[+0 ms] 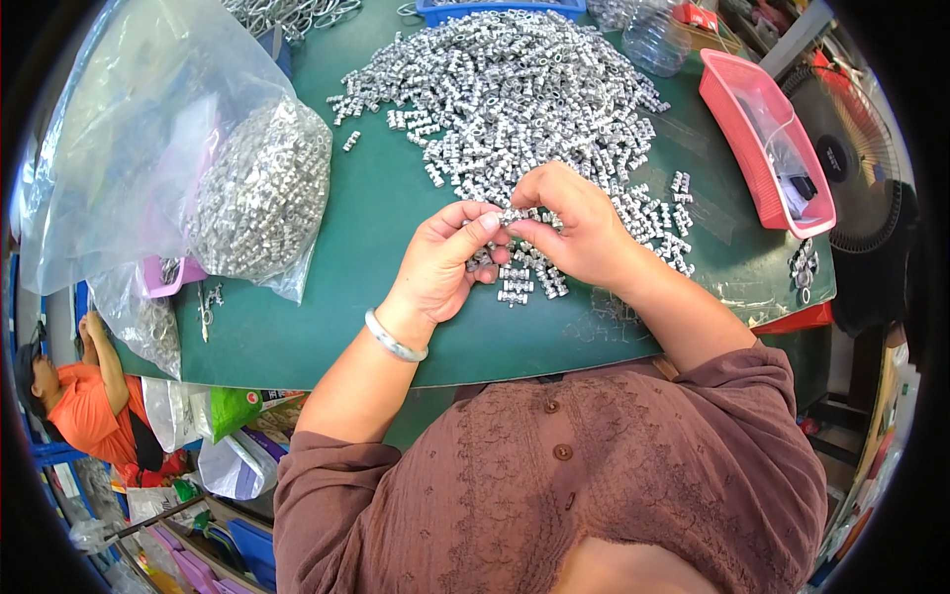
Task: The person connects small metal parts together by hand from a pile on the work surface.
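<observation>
A: Far left of the pinch, a clear plastic bag (148,148) slumps on the green table (366,218), its lower corner packed with small silver metal parts (262,188). Looks like bagged stock parked off to the side, out of the hands' way. Below it a pink tray (163,277) sits half under the plastic.

B: And the hands?

A: The left hand (445,262) comes up from the lower edge, a silver bangle (394,339) on its wrist. Thumb and forefinger are pressed together on one end of a small silver fitting (513,215). The right hand (579,228) meets it from the other side, its fingertips closed on the same piece. So the fitting is held between both hands, raised just above the table, directly in front of the person.

B: Why there?

A: Probably because supply is close. The big loose pile of fittings (515,94) lies just beyond the pinch, and a few fittings (520,282) lie right under it, within finger reach.

B: Right side?

A: Well to the right of the pinch, a pink basket (737,124) sits at the table edge holding a clear bag and dark items. Past it, a black fan (856,168) stands off the table.
</observation>
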Tool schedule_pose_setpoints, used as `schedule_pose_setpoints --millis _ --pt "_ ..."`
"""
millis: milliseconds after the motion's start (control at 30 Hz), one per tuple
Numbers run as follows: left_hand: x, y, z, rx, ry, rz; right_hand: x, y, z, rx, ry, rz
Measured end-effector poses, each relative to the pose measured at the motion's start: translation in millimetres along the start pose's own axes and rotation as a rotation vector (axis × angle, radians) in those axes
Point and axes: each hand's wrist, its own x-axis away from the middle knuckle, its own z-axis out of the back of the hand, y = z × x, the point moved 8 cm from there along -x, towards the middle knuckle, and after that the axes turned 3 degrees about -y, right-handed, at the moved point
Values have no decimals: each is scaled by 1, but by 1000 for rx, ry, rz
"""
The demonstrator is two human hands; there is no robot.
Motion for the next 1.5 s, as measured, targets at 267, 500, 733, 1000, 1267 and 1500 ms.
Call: schedule_pose_setpoints --millis 267,500,733,1000,1267,1500 --pt "0 5 -1 -7 31 -44 4 22 -4 250 -56 -66" --pt "0 8 0 -45 39 -91 6 23 -19 500 -215 -70" --pt "0 6 1 -46 57 -81 5 24 -19 470 -206 -92" --pt "-2 14 7 241 -16 -126 8 34 -21 405 -192 -108" --pt "-4 14 14 332 -9 -152 7 30 -22 421 -198 -107" --pt "-3 14 14 112 61 -139 5 31 -6 52 -27 -151"
